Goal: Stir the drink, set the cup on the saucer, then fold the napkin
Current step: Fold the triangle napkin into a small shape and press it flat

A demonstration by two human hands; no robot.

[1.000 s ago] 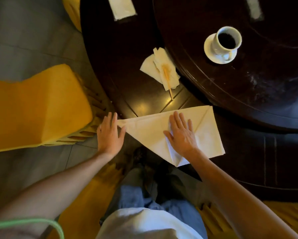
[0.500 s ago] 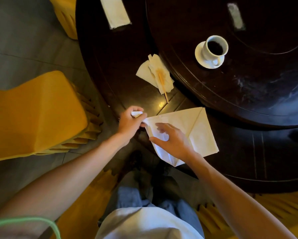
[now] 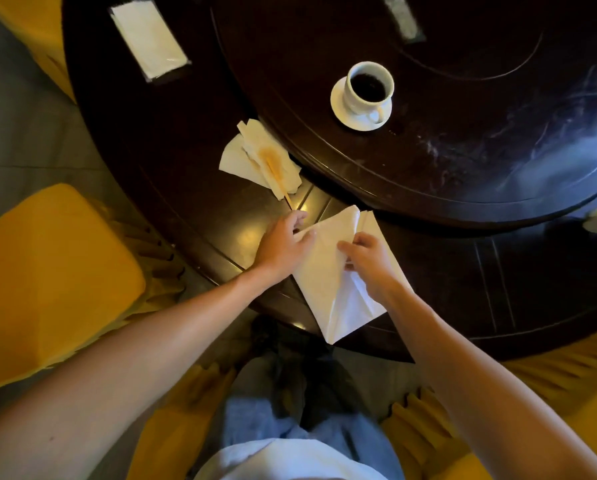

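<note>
Head view: my left hand (image 3: 283, 244) presses flat on the left flap of the white paper napkin (image 3: 328, 271), fingers lying open on it. My right hand (image 3: 369, 263) pinches the napkin's folded right edge. The napkin sits at the near edge of the dark round wooden desk (image 3: 172, 161), its tip hanging just over. The white cup of dark coffee (image 3: 369, 87) already stands on the white saucer (image 3: 342, 109). A stained crumpled tissue with a wooden stirrer (image 3: 266, 161) lies near. Risk: the overhanging tip slides off, or uneven pull skews the crease.
</note>
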